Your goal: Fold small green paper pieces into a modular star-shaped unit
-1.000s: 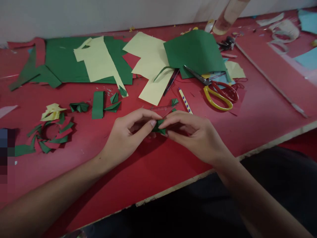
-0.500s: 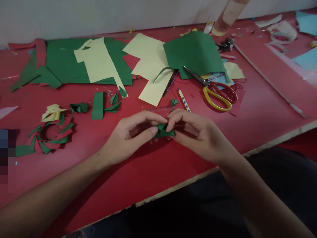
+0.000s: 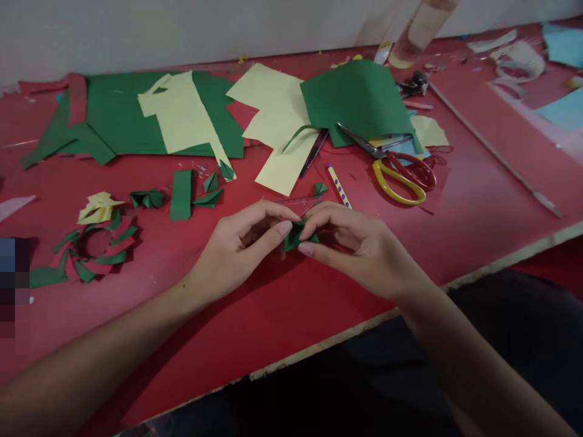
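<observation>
Just below the middle of the frame, a small folded green paper piece (image 3: 297,235) sits pinched between both hands, low over the red surface (image 3: 473,212). The left hand (image 3: 237,249) clamps its left end between thumb and forefinger; the right hand (image 3: 353,243) closes on its right end the same way. It looks light and thin, stiff only along its creases, and easily crushed, so the folded edges seem the safest places to grip. Left of the hands lie about five loose folded green pieces (image 3: 146,198), one yellow folded piece (image 3: 98,206) and one ring of green folded units (image 3: 88,252). Right of centre lies one pair of scissors (image 3: 396,170), with one dotted pencil (image 3: 339,187) just beside the fingers. Along the upper part of the frame spread two large green sheets (image 3: 359,97) and two pale yellow offcuts (image 3: 273,121).
</observation>
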`<state>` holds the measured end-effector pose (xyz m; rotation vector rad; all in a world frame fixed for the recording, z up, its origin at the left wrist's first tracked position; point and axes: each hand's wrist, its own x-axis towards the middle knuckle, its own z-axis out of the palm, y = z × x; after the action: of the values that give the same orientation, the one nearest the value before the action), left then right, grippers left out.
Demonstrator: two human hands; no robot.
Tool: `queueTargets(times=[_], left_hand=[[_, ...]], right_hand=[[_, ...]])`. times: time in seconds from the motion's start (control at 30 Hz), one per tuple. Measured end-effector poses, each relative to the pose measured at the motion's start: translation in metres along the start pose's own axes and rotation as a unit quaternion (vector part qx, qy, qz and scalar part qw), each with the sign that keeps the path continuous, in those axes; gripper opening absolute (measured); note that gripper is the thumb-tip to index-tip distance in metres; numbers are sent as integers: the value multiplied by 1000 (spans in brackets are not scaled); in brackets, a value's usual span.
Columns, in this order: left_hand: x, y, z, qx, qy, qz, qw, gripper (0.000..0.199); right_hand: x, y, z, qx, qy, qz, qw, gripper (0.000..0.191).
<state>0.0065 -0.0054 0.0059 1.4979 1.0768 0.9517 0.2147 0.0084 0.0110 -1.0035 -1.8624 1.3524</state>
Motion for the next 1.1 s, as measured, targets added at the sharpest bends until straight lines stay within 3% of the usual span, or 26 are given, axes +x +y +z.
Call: queueTargets(times=[0.27, 0.63, 0.93, 1.1], left_hand=[[-1, -3, -4, 21, -32, 27, 999, 16], [-3, -6, -8, -51, -76, 29, 995, 17], [1, -7, -13, 76, -87, 112, 987, 8], [6, -9, -19, 121, -89, 170, 974, 5]], right_hand=[[-2, 2, -2, -17, -39, -14, 999, 3], [-3, -6, -11, 13, -65, 8, 998, 4], [-4, -3, -18, -48, -85, -10, 995, 7], [-1, 2, -19, -72, -68, -62, 993, 7]])
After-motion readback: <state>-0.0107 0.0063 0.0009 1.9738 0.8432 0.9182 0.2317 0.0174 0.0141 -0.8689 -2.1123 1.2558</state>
